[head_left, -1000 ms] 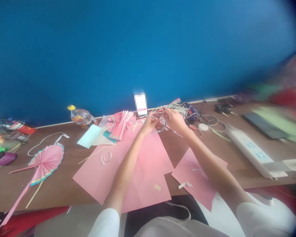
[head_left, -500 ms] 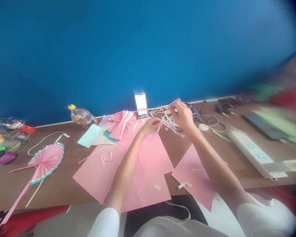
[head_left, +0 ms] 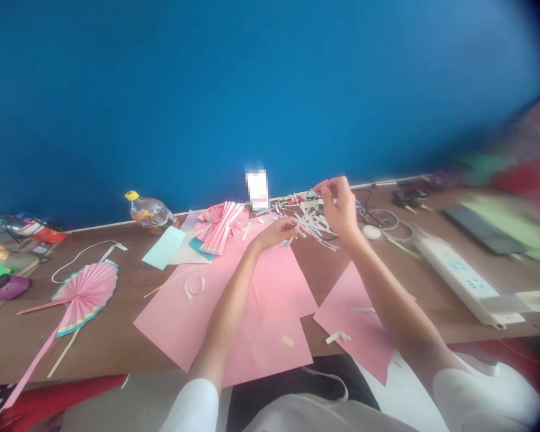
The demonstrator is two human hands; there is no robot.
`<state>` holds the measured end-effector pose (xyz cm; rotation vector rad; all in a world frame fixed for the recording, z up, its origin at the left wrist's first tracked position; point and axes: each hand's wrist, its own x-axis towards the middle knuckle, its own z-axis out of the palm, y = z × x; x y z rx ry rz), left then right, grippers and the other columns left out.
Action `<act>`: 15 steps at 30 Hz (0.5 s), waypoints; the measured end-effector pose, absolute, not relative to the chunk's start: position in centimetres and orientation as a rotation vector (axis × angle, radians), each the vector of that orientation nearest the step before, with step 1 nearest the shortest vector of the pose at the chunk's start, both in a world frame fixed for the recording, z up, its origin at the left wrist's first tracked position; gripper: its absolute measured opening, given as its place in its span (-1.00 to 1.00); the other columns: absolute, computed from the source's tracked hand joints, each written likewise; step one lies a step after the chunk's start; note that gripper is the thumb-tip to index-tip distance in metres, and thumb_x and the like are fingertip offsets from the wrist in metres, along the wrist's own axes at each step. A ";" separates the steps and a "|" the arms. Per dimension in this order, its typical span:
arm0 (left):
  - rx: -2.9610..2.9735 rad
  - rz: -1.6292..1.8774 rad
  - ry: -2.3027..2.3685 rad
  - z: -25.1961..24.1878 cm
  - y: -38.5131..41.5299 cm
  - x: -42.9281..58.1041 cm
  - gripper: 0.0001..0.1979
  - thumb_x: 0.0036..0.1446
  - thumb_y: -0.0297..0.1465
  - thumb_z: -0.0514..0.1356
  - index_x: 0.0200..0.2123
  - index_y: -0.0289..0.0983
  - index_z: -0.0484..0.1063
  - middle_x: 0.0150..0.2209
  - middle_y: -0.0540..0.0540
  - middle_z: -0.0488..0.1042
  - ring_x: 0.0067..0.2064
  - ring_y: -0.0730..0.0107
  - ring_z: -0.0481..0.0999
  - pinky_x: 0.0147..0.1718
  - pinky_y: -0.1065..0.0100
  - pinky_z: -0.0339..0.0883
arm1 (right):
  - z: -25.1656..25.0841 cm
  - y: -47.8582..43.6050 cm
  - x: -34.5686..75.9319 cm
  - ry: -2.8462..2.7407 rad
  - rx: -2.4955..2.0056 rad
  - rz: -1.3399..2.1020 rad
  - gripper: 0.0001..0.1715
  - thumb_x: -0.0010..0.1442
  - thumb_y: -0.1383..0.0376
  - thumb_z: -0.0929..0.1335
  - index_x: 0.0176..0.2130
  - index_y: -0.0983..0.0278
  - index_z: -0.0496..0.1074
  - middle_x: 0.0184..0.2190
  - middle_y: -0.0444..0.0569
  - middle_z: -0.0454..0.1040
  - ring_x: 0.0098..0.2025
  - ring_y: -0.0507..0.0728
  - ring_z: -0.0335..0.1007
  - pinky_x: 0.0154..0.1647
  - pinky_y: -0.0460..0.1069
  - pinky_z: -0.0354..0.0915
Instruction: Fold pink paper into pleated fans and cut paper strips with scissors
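Over the top edge of the large pink paper sheet (head_left: pixel 256 306), my left hand (head_left: pixel 275 234) is closed with its fingers bent together. Its fingertips are beside a tangled heap of narrow white paper strips (head_left: pixel 317 225), and what they hold, if anything, is hidden. My right hand (head_left: pixel 341 207) is raised just above the right side of the heap, with thumb and index finger close together. A small pink piece shows at those fingertips, too blurred to make out. A pleated pink paper fan (head_left: pixel 222 227) lies to the left of my left hand.
A round pink fan (head_left: pixel 87 294) lies at the left, near a yellow-capped plastic bottle (head_left: pixel 150 211) and a pale blue paper (head_left: pixel 163 248). To the right are a smaller pink sheet (head_left: pixel 355 327), a white power strip (head_left: pixel 459 276) and a dark phone-like slab (head_left: pixel 481 231). A blue wall (head_left: pixel 270 90) rises behind.
My right hand has lifted and turned slightly to the right, uncovering more of the strip heap. My left hand has shifted slightly right toward the strips.
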<state>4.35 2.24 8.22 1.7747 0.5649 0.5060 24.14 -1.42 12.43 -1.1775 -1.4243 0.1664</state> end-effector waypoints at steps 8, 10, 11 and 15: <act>1.658 0.551 0.605 6.8 3.0 4.6 -0.66 0.23 -0.19 0.13 -0.11 -0.34 0.45 -0.30 -0.12 0.51 -0.35 0.46 0.48 -0.33 0.41 0.32 | 9.9 0.8 24.9 -1.188 -1.106 0.731 -0.68 0.31 -0.06 0.17 -0.14 0.10 0.11 -0.19 -0.05 0.55 -0.14 0.12 0.53 -0.19 0.05 0.41; 1.718 0.610 0.679 6.8 3.3 4.4 -0.69 0.24 -0.23 0.10 -0.14 -0.35 0.46 -0.31 -0.10 0.50 -0.43 0.54 0.41 -0.42 0.47 0.25 | 9.3 0.9 25.9 -1.152 -1.205 0.630 -0.68 0.29 0.06 0.23 -0.04 0.11 0.09 -0.18 0.00 0.55 -0.14 0.15 0.52 -0.22 0.05 0.40; 1.754 0.637 0.728 6.8 3.4 4.3 -0.70 0.25 -0.26 0.08 -0.15 -0.35 0.47 -0.33 -0.09 0.50 -0.46 0.56 0.36 -0.46 0.48 0.21 | 9.1 0.9 26.5 -1.123 -1.265 0.537 -0.64 0.27 0.13 0.24 0.01 0.12 0.08 -0.17 0.03 0.54 -0.14 0.17 0.51 -0.24 0.06 0.39; 1.880 0.601 0.848 7.5 3.6 3.7 -0.72 0.23 -0.32 0.04 -0.19 -0.33 0.49 -0.36 -0.06 0.52 -0.46 0.52 0.32 -0.47 0.47 0.18 | 10.0 0.4 28.0 -1.180 -1.433 0.095 -0.62 0.24 0.30 0.23 0.06 0.19 0.20 -0.06 0.14 0.48 -0.12 0.21 0.44 -0.18 0.10 0.33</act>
